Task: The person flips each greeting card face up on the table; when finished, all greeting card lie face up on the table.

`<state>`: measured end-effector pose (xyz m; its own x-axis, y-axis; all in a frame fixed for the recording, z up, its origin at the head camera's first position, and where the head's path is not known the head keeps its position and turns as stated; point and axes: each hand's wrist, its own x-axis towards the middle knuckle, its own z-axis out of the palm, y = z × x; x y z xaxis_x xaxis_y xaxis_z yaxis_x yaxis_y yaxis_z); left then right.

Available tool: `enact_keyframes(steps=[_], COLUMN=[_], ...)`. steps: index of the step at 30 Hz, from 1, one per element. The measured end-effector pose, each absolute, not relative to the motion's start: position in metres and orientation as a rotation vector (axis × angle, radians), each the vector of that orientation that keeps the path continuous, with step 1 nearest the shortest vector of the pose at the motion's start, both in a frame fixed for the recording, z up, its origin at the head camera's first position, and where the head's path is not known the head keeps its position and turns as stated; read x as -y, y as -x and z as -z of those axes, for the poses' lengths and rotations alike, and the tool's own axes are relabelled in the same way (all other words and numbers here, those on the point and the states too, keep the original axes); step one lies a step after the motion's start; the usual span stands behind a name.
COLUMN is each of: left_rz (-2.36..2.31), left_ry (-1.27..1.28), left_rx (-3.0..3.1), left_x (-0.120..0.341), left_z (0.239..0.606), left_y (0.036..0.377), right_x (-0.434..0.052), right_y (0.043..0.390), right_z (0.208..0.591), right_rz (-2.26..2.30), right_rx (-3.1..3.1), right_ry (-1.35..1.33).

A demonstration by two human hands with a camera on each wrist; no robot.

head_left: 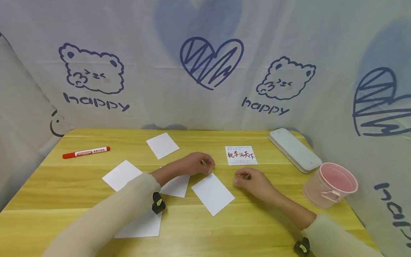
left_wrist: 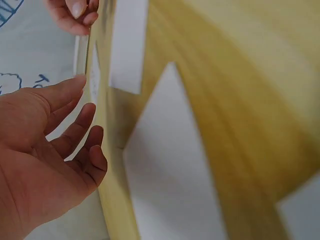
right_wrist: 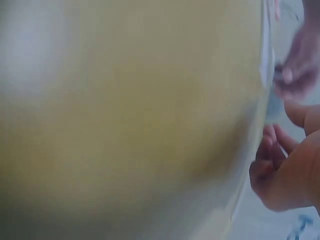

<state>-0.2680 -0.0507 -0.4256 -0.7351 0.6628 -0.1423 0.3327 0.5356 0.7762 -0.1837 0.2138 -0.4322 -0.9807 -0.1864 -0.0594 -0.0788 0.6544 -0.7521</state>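
A white paper square [head_left: 213,194] lies flat on the wooden table [head_left: 250,232], turned cornerwise in front of the person. Just above its far corner hovers the left hand [head_left: 197,163], fingers loosely bent; the left wrist view shows no object between thumb and fingers. To the right of the same square, the right hand [head_left: 255,181] hangs over the table with loosely curled fingers and holds nothing. Beyond the right hand lies a white card [head_left: 240,160] with red characters. Another paper square [head_left: 177,187] is partly hidden beneath the left forearm.
More white paper squares [head_left: 162,145] lie to the left, some partly covered by the left sleeve [head_left: 106,210]. A red-and-white marker [head_left: 86,152] lies far left. At the right stand a pale flat case [head_left: 294,150] and a pink bucket [head_left: 309,189]. A printed cloth [head_left: 154,89] hangs behind.
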Motion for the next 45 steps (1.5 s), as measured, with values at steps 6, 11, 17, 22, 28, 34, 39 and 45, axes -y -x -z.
enact_keyframes(steps=[6,11,17,22,28,34,39,45], left_rz=[-1.038,-0.97,-0.887,-0.822,-0.803,-0.757,-0.731,-0.703], left_ry=[-0.876,-0.905,-0.934,-0.941,-0.985,-1.024,-1.031,-1.035], left_rx=[-2.308,-2.347,-2.39,-2.396,-2.368,-2.358,-2.351,-2.332], left_x=[0.053,0.056,0.055,0.053,0.052,0.051,0.048,0.046], left_z=[0.43,0.431,0.432,0.429,0.427,0.426,0.425,0.426], left_y=[0.257,0.255,0.255,0.253,0.255,0.256,0.257,0.259], right_x=[-0.194,-0.183,-0.176,-0.174,-0.173,-0.173,-0.172,-0.172], right_y=[0.146,0.132,0.128,0.126,0.124,0.124,0.123,0.122], right_z=[0.442,0.449,0.452,0.451,0.45,0.45,0.448,0.448], right_rz=[1.202,1.08,1.006,1.012,1.048,1.075,1.089,1.107], right_rx=[-2.807,-2.893,-2.985,-3.015,-3.007,-2.996,-2.988,-2.971], right_ry=[0.072,0.046,0.079,0.084,0.053,0.039,0.042,0.02])
